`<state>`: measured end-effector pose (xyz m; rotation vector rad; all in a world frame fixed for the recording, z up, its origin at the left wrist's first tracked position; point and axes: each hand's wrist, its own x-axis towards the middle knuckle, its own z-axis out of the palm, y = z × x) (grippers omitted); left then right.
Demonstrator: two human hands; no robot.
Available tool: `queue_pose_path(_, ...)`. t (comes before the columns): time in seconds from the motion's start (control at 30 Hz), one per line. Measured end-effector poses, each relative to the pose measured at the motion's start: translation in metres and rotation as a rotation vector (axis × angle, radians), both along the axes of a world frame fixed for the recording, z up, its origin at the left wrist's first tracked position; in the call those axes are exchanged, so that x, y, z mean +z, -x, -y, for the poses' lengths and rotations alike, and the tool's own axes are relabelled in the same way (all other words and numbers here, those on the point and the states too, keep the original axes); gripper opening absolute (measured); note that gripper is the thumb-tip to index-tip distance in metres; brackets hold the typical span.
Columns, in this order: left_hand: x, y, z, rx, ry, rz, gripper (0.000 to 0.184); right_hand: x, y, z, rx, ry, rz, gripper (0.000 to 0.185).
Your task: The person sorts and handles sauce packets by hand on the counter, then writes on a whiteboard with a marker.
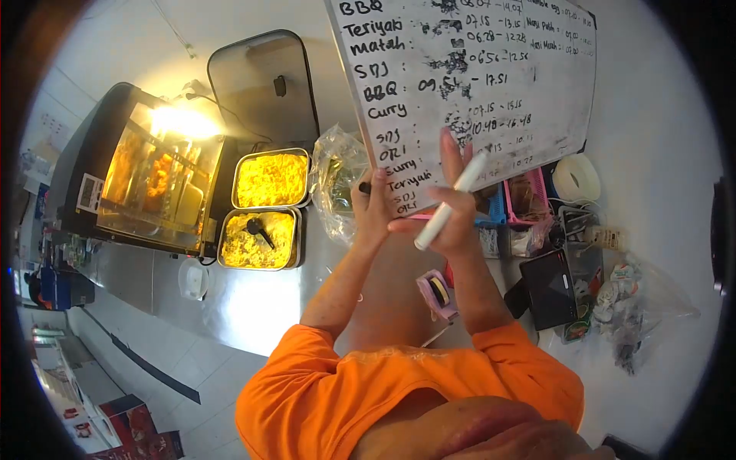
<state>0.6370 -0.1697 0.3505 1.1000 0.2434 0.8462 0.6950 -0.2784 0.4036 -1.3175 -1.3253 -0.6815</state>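
A whiteboard [529, 100] covered in handwritten names and times is tilted up in front of me. My left hand [371, 211] is closed at its lower left edge, thumb along the frame. A small black marker cap [365, 187] pokes out between those fingers. My right hand [456, 218] holds a white marker [452, 201] slantwise across the fingers. Two fingers of that hand stretch up in front of the board by smudged black writing; whether they touch it, I cannot tell.
Left on the steel counter [261, 307] stand a lit glass display warmer [153, 172] and two trays of yellow food, the upper tray [272, 179] and lower tray [261, 239]. To the right are a tape dispenser [437, 294], a black tablet [548, 287] and plastic bags [632, 307].
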Motion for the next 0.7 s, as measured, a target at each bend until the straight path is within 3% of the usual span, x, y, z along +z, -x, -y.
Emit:
queue_pose_path(0.1,-0.003,0.014,0.006,-0.021,-0.172,-0.205,0.039,0.009,-0.001,-0.006,-0.034,0.012,-0.040,0.069)
queue_pose_path(0.23,0.010,0.017,0.031,0.024,-0.174,-0.066,0.039,0.015,-0.005,-0.010,-0.052,0.091,-0.117,0.069)
queue_pose_path(0.27,0.010,0.019,0.035,0.015,-0.192,-0.067,0.038,0.018,0.002,-0.009,-0.152,0.108,-0.028,0.068)
queue_pose_path(0.5,0.021,0.025,0.045,0.137,-0.307,-0.125,0.034,0.027,0.032,-0.022,0.056,0.142,0.012,0.070)
queue_pose_path(0.6,0.021,0.028,0.042,0.129,-0.316,-0.164,0.032,0.028,0.037,-0.013,0.329,0.207,-0.205,0.057)
queue_pose_path(0.67,0.021,0.030,0.043,0.132,-0.324,-0.181,0.031,0.030,0.035,-0.007,0.289,0.151,-0.210,0.054)
queue_pose_path(0.7,0.021,0.031,0.044,0.139,-0.330,-0.184,0.030,0.035,0.029,-0.003,0.145,0.082,-0.131,0.053)
